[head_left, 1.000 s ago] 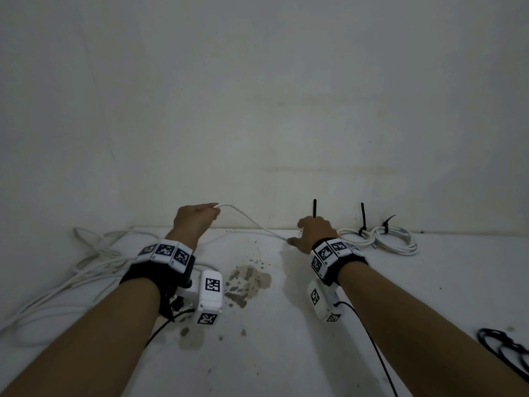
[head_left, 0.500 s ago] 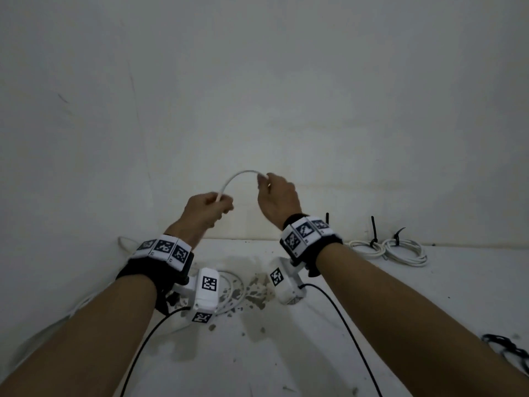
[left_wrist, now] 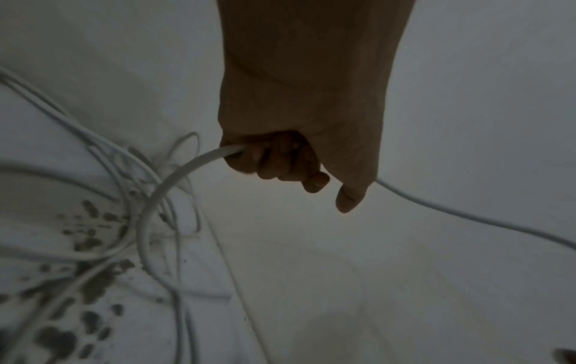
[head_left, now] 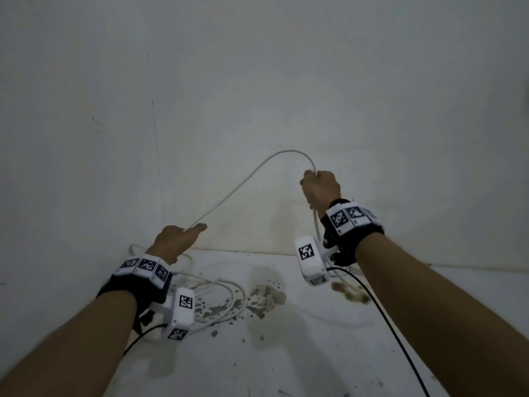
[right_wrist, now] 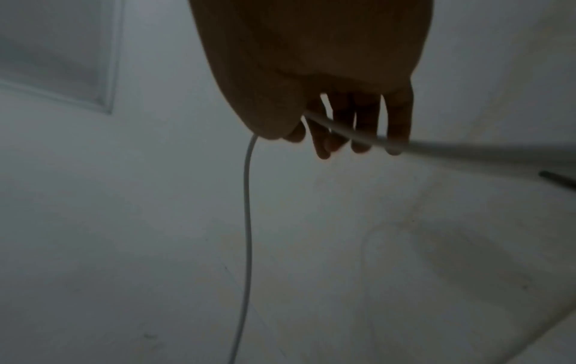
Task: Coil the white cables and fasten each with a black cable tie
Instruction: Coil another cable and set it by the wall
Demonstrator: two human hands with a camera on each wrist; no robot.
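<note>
A white cable (head_left: 246, 181) arches through the air between my two hands. My left hand (head_left: 179, 237) is low on the left with its fingers curled round the cable (left_wrist: 174, 179), which drops from the fist to a loose tangle of white cable (head_left: 220, 296) on the surface. Raised on the right, my right hand (head_left: 320, 187) holds the same cable (right_wrist: 352, 134) across its fingers and under the thumb, and a length hangs down from it (right_wrist: 247, 221). No black tie shows clearly in these views.
The white work surface (head_left: 315, 353) meets a white wall at the back and carries brown stains (head_left: 266, 299) in the middle. Black leads from the wrist cameras (head_left: 380, 310) trail toward me. A dark thin thing (right_wrist: 558, 178) shows at the right edge of the right wrist view.
My hands have moved apart: the right one rose and swung right with the cable, the left one dropped lower. The arch of cable between them is longer. The head view has turned left.
</note>
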